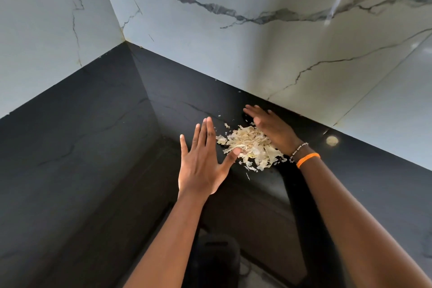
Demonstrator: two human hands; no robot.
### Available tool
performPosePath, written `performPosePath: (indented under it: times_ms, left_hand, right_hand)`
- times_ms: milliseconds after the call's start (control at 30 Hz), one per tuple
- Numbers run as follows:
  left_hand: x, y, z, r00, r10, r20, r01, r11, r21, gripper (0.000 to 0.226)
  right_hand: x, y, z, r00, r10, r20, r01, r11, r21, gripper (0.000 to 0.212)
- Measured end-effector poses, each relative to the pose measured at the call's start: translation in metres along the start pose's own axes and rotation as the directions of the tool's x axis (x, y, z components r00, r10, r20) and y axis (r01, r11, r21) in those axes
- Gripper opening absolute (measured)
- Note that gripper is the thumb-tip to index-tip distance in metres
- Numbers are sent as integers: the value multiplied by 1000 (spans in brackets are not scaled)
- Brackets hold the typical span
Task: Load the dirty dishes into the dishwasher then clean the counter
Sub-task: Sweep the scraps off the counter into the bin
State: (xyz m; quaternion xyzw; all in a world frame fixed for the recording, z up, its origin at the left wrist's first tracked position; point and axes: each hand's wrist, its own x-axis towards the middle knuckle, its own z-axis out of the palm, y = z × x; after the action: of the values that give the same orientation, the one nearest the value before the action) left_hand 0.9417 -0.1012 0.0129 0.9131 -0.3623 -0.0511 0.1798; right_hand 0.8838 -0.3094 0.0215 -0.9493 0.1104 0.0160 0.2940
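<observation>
A heap of pale, papery food scraps (251,146) lies on the glossy black counter (93,147) near the back wall. My left hand (202,163) is flat with fingers spread, on the left side of the heap; its thumb touches the scraps. My right hand (272,127) stands on its edge on the heap's right and far side, fingers straight, pressing against the scraps. An orange band and a bead bracelet circle the right wrist. No dishes or dishwasher are in view.
White marble-patterned walls (233,42) meet in a corner at the back left of the counter. A few loose flakes (226,126) lie just beyond the heap. A round light reflection (332,141) shows on the counter to the right.
</observation>
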Motion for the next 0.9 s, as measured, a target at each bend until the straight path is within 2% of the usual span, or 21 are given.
performPosePath:
  times_ms: [67,133,200,267,333,400,467,500,567,600,633,700,767,800,867,900]
  left_hand:
    - [-1,0,-1,1000,11,-13,-11,999,-38,93]
    - [-2,0,-2,999,8,-33,-11,994,-106,92]
    - [-3,-1,-2,998,-13,-54,5,989,-149,94]
    - [-3,-1,-3,997,-40,-68,29,987,-161,97]
    - [-2,0,-3,997,-54,-63,43,987,-156,98]
    - [-3,1,-3,997,-49,-52,40,987,-154,96]
    - [-3,1,-3,997,-54,-52,46,988,-151,94]
    - [-3,1,-2,997,-57,-51,49,988,-147,94]
    - [-1,0,-2,997,-60,-53,52,989,-135,96]
    - [-1,0,-1,997,-58,-55,50,990,-131,97]
    - [0,-1,-1,997,-55,-55,47,991,-127,98]
    - [0,-1,-1,997,-50,-52,43,992,-122,98]
    - [-1,0,-1,997,-48,-55,41,992,-122,98]
    - [-1,0,-2,997,-48,-57,41,992,-123,98]
    - [-1,0,-2,997,-47,-58,39,991,-126,99]
    - [-1,0,-2,997,-47,-59,39,991,-127,100]
  right_hand:
    - [-2,-11,11,998,-57,25,57,998,-13,106]
    - [-9,-20,23,994,-102,36,102,995,-1,107]
    - [-18,-32,31,985,-156,68,147,982,120,99]
    - [-20,-40,28,978,-190,89,152,933,327,87]
    - [-5,-39,16,987,-163,11,143,893,426,81]
    - [23,-31,2,996,-63,-62,84,894,440,72]
    - [56,-21,-3,996,3,-86,25,944,330,52]
    - [68,-17,-1,996,23,-82,-6,980,200,49]
    - [80,-13,9,995,59,-84,-64,996,-59,50]
    - [79,-15,13,994,59,-91,-70,990,-125,51]
    - [74,-19,16,995,54,-86,-63,992,-112,51]
    - [55,-26,20,999,-21,-47,26,995,94,49]
    - [31,-33,19,991,-134,-24,134,921,366,49]
    - [24,-35,17,985,-159,-61,169,868,467,48]
    - [25,-31,7,986,-81,-146,154,786,599,46]
    - [31,-30,2,986,-21,-163,119,779,615,44]
